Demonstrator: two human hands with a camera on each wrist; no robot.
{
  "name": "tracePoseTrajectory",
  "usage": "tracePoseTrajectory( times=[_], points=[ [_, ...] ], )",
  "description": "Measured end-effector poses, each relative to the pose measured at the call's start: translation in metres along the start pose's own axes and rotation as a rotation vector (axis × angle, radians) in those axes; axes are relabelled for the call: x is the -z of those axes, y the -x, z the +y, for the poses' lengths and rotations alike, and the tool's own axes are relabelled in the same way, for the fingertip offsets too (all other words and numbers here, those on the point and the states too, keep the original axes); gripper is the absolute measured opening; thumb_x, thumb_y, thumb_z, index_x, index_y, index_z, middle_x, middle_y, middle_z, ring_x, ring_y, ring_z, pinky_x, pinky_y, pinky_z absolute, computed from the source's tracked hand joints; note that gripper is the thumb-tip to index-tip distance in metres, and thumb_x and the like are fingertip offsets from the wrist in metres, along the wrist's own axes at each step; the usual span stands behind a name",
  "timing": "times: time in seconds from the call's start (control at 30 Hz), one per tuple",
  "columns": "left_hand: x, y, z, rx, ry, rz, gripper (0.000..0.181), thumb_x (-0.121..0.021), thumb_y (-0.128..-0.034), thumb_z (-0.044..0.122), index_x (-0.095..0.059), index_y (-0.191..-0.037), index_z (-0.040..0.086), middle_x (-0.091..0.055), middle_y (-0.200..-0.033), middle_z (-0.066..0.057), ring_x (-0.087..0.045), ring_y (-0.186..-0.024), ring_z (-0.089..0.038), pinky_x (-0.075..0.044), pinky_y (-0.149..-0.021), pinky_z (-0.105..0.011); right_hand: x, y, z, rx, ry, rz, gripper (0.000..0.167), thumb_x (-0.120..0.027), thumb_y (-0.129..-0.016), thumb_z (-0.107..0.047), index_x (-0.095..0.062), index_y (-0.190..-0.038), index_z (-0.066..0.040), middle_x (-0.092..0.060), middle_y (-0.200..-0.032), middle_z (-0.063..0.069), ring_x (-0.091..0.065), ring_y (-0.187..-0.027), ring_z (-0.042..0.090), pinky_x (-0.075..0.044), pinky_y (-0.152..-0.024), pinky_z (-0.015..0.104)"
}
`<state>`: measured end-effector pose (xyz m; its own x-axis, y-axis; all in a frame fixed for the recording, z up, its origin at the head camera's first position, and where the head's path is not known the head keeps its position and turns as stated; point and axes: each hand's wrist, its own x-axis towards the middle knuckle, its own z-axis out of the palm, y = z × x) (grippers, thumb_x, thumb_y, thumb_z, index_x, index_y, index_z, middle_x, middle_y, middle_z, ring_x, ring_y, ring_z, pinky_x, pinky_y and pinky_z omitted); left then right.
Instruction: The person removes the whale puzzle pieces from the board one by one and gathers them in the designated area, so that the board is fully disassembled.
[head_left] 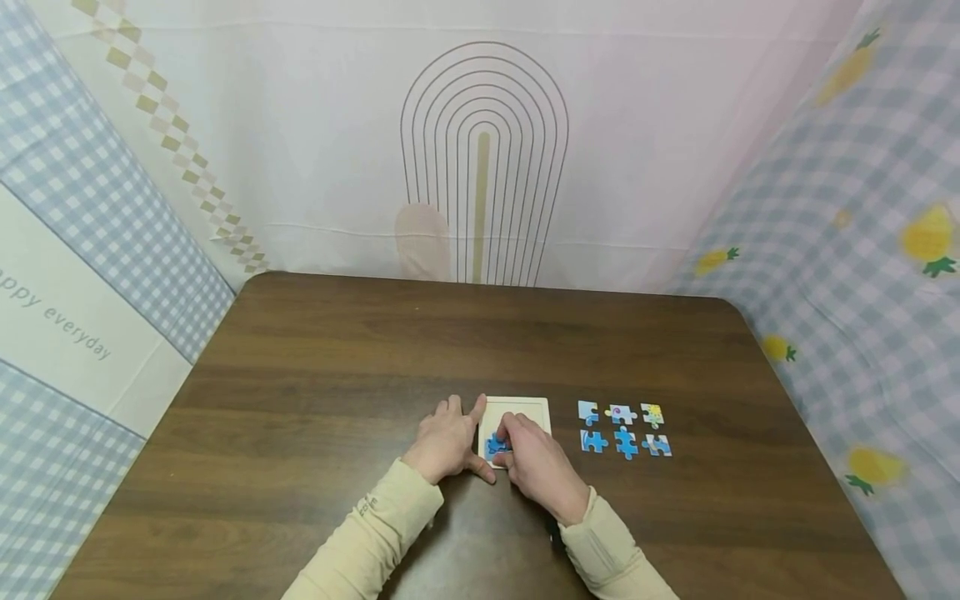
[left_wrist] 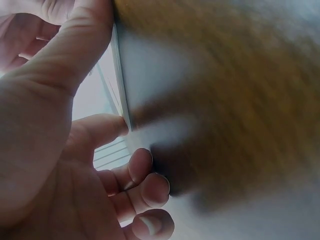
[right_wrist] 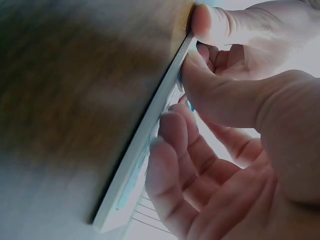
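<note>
A pale puzzle tray [head_left: 534, 403] with a raised rim lies on the table. Blue jigsaw pieces [head_left: 493, 446] sit in its lower left corner, partly hidden by fingers. My left hand [head_left: 446, 437] rests at the tray's left side, index finger and thumb spread to touch its edge. Over the tray, my right hand [head_left: 538, 467] pinches a blue jigsaw piece between thumb and fingers, low against the pieces there. A bit of blue [right_wrist: 190, 105] shows between these fingers in the right wrist view; most of that piece is hidden.
Several loose jigsaw pieces [head_left: 625, 442] lie in two rows right of the tray on the brown wooden table [head_left: 337, 358]. A patterned white cloth [head_left: 322, 125] hangs behind the table, with checked cloths at both sides.
</note>
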<state>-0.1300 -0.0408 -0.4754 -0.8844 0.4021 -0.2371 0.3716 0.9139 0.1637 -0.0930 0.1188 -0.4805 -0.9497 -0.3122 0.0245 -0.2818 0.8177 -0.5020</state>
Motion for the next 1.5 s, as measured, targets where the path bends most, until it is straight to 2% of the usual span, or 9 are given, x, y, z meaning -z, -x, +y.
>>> tracePoseTrajectory(
  times=[0.23,0.37,0.53,0.63,0.77,0.97,1.23,1.37,1.5],
  points=[
    [-0.001,0.001,0.000,-0.011,0.007,-0.003,0.125,-0.076,-0.0514,0.072,-0.031,-0.154,0.017,-0.047,-0.105,-0.014,-0.045,-0.094,-0.025,-0.047,-0.069,-0.037,0.000,0.002,-0.002,-0.021,-0.038,0.062,0.027,-0.080,-0.081,-0.012,-0.058,-0.097,-0.012,-0.050,-0.076,-0.006,-0.046,-0.065,0.009,-0.042,-0.059,0.026],
    [-0.002,0.001,0.000,-0.015,0.009,0.002,0.126,-0.077,-0.0498,0.072,-0.031,-0.154,0.016,-0.047,-0.104,-0.014,-0.045,-0.093,-0.025,-0.047,-0.068,-0.037,0.000,0.005,-0.001,-0.030,-0.137,0.078,0.017,-0.076,-0.084,-0.012,-0.061,-0.092,-0.013,-0.053,-0.074,-0.008,-0.048,-0.063,0.006,-0.043,-0.059,0.024],
    [-0.004,0.001,0.000,-0.025,0.012,0.008,0.127,-0.078,-0.0492,0.072,-0.031,-0.154,0.016,-0.046,-0.103,-0.014,-0.045,-0.092,-0.025,-0.046,-0.068,-0.036,0.011,0.012,0.008,-0.108,-0.318,0.088,0.008,-0.074,-0.086,-0.014,-0.066,-0.087,-0.013,-0.060,-0.074,-0.008,-0.053,-0.062,0.007,-0.046,-0.057,0.024],
    [-0.004,0.000,-0.001,-0.029,0.017,0.007,0.128,-0.078,-0.0497,0.072,-0.030,-0.154,0.016,-0.046,-0.103,-0.014,-0.044,-0.091,-0.026,-0.046,-0.068,-0.037,0.026,0.021,0.021,-0.183,-0.355,0.121,0.008,-0.076,-0.085,-0.014,-0.068,-0.086,-0.013,-0.062,-0.074,-0.006,-0.055,-0.063,0.010,-0.047,-0.058,0.025],
    [-0.003,0.000,-0.001,-0.025,0.034,0.004,0.128,-0.079,-0.0500,0.071,-0.029,-0.154,0.016,-0.046,-0.104,-0.015,-0.043,-0.090,-0.026,-0.046,-0.066,-0.037,0.052,0.038,0.043,-0.284,-0.319,0.147,0.007,-0.076,-0.085,-0.017,-0.069,-0.087,-0.014,-0.064,-0.076,-0.005,-0.056,-0.065,0.012,-0.047,-0.060,0.026],
    [-0.001,-0.001,-0.001,-0.016,0.034,-0.007,0.129,-0.079,-0.0500,0.071,-0.028,-0.155,0.016,-0.046,-0.107,-0.016,-0.044,-0.092,-0.027,-0.046,-0.069,-0.038,0.078,0.063,0.074,-0.352,-0.283,0.073,0.010,-0.073,-0.088,-0.019,-0.069,-0.089,-0.010,-0.064,-0.077,-0.001,-0.054,-0.066,0.014,-0.044,-0.059,0.028],
    [-0.002,-0.001,-0.002,-0.011,0.039,-0.012,0.129,-0.079,-0.0503,0.070,-0.028,-0.155,0.015,-0.046,-0.106,-0.016,-0.043,-0.093,-0.027,-0.045,-0.069,-0.038,0.074,0.069,0.085,-0.458,-0.268,0.016,0.014,-0.076,-0.085,-0.018,-0.069,-0.088,-0.008,-0.066,-0.079,-0.001,-0.057,-0.069,0.014,-0.046,-0.063,0.031],
    [-0.002,-0.001,-0.002,-0.015,0.032,-0.020,0.129,-0.078,-0.0507,0.072,-0.026,-0.155,0.016,-0.045,-0.106,-0.015,-0.042,-0.092,-0.026,-0.044,-0.067,-0.036,0.069,0.067,0.083,-0.505,-0.188,0.024,0.014,-0.078,-0.082,-0.018,-0.069,-0.085,-0.008,-0.066,-0.077,-0.002,-0.055,-0.068,0.014,-0.044,-0.061,0.032],
    [-0.003,-0.002,-0.003,-0.020,0.033,-0.026,0.129,-0.076,-0.0515,0.072,-0.025,-0.156,0.016,-0.045,-0.107,-0.015,-0.041,-0.092,-0.025,-0.043,-0.067,-0.035,0.069,0.067,0.080,-0.528,-0.091,0.025,0.013,-0.078,-0.083,-0.024,-0.070,-0.084,-0.013,-0.066,-0.077,-0.004,-0.056,-0.068,0.012,-0.043,-0.061,0.035]
  ],
)
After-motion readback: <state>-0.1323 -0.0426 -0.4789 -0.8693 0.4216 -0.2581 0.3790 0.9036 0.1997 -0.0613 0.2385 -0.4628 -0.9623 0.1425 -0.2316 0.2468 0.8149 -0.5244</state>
